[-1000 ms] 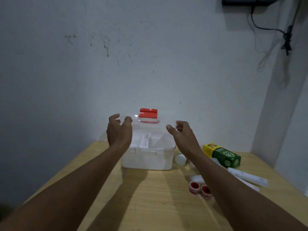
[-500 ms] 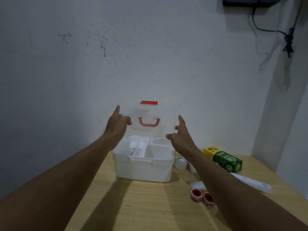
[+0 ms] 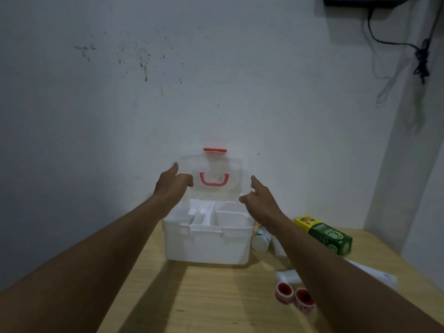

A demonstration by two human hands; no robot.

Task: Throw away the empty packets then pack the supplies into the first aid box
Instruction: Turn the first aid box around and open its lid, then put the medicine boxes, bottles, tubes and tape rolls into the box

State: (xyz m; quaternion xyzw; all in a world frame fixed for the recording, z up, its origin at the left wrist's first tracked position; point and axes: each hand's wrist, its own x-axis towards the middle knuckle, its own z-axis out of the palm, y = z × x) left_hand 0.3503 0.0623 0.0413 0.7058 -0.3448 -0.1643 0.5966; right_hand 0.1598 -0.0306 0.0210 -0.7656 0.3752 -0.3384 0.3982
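The white first aid box point(image 3: 207, 239) stands on the wooden table point(image 3: 216, 296) against the wall, its clear lid point(image 3: 230, 174) raised upright; the left hand point(image 3: 171, 188) touches the lid's left edge, grip loosely curled; the right hand point(image 3: 260, 203) is at its right edge, fingers apart; a green carton point(image 3: 330, 237), white bottle point(image 3: 260, 241) and two red-centred tape rolls point(image 3: 294, 295) lie to the box's right.

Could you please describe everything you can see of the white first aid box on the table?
The white plastic first aid box stands upright on the wooden table, near the wall. Its clear hinged lid, with a red handle and red latch, is raised upright. The left hand and right hand are at the lid's side edges. Inside sits a white divided tray, apparently empty.
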